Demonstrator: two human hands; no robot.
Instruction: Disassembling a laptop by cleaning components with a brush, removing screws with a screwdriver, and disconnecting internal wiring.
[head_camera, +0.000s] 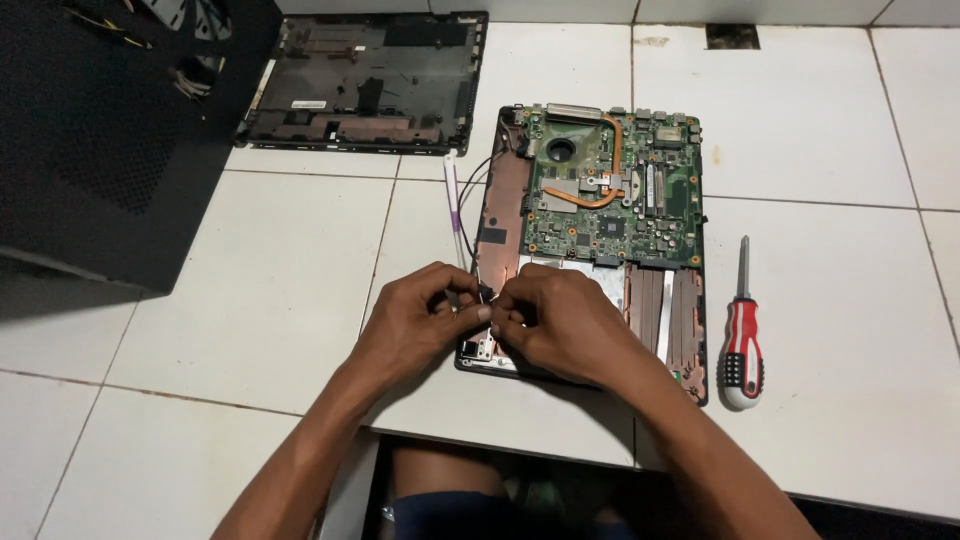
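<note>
Both hands, left hand (420, 315) and right hand (555, 320), pinch a small black connector (486, 292) over the opened laptop chassis (600, 200); red-handled screwdriver (741, 345) lies just right, detached bottom cover (365, 80) beyond.

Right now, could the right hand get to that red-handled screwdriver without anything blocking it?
Probably yes. The screwdriver lies alone on the white tiles, just right of the opened laptop, with nothing between it and the right hand, though that hand is pinching a small part.

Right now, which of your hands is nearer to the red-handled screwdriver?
Right. The right hand works at the open laptop's lower left corner, well left of the screwdriver; the left hand is farther left again, touching the right.
</note>
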